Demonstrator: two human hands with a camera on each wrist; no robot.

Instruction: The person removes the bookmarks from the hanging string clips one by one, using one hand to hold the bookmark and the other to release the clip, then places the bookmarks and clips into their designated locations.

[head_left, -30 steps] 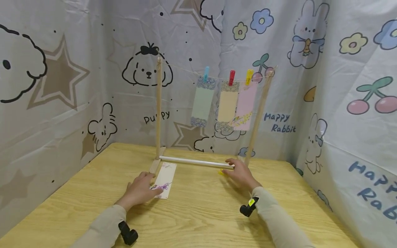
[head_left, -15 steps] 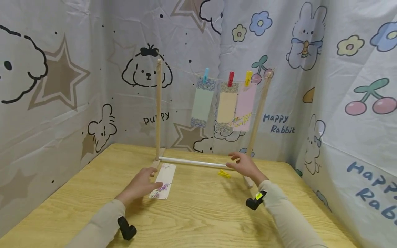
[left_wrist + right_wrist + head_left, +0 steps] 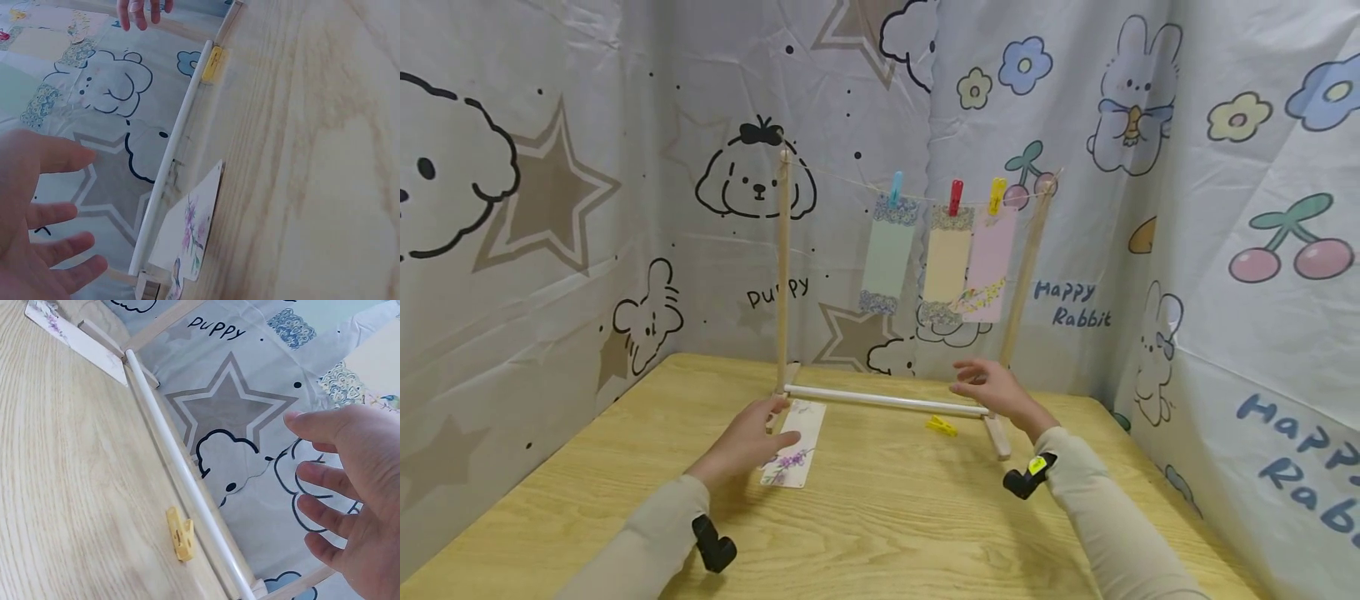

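Note:
My left hand (image 3: 748,442) hovers with spread fingers over the left side of a white bookmark (image 3: 793,454) printed with purple flowers, which lies on the table. Nothing is in its grasp in the left wrist view. To the right, my right hand (image 3: 996,390) is raised near the rack's right post, fingers loosely bent and holding nothing. Below and left of it a yellow clothespin (image 3: 942,426) lies on the table in front of the white crossbar (image 3: 880,401). The right wrist view shows that clothespin (image 3: 180,534) beside the bar, apart from the fingers.
A string between two wooden posts (image 3: 783,275) carries a green bookmark (image 3: 887,258), a beige one and a pink bookmark (image 3: 991,262), clipped by blue, red and yellow clothespins. The rack's right foot (image 3: 997,437) juts forward on the table. Printed curtains surround the table.
My right hand has left the yellow clothespin on the table and lifted away to the right. My left hand has shifted slightly over the bookmark, which stays in place.

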